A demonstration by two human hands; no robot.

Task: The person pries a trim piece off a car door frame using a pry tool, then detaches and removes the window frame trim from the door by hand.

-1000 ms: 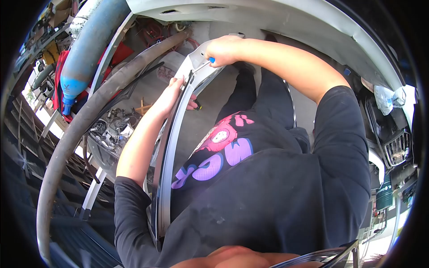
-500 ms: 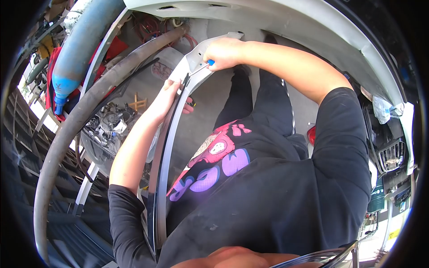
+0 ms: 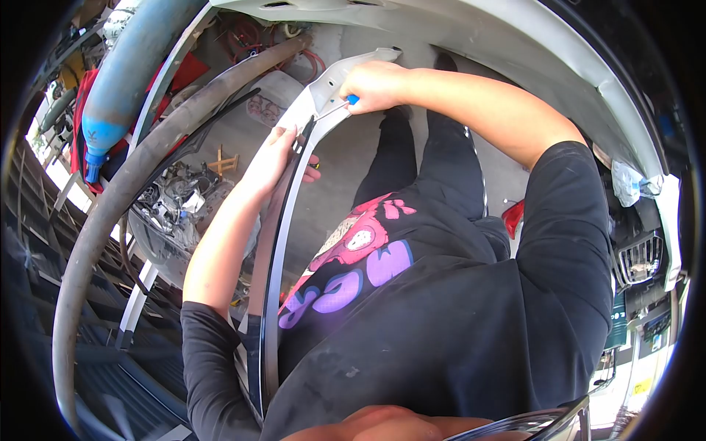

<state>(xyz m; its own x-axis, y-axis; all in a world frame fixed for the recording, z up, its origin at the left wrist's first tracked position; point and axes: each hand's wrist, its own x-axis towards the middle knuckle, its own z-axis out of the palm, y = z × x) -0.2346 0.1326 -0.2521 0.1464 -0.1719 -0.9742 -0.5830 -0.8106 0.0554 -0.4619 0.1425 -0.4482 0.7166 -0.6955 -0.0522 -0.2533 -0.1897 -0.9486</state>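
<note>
A long, pale vehicle body panel (image 3: 319, 90) stands in front of me, with a dark strip (image 3: 273, 231) running along its edge toward my body. My left hand (image 3: 273, 156) is closed around this edge, thumb on the outer side and fingertips showing on the inner side. A small yellow and black item by those fingertips is too small to name. Wrapped in my right hand (image 3: 373, 87) is a screwdriver (image 3: 354, 99) with a blue handle. Its thin metal shaft points down-left, with the tip at the panel near the strip's upper end. The tip's exact contact is hard to see.
A blue gas cylinder (image 3: 110, 110) and a thick curved tube (image 3: 103, 220) are on the left. Below them, a bin of metal parts (image 3: 180, 209) sits near a clear plastic tub (image 3: 268, 99). A large pale body panel (image 3: 507, 37) arches overhead. A red lamp (image 3: 513, 218) is at right.
The screwdriver and my right hand have shifted slightly right. My left hand keeps its hold on the panel edge. The whole view has moved a little.
</note>
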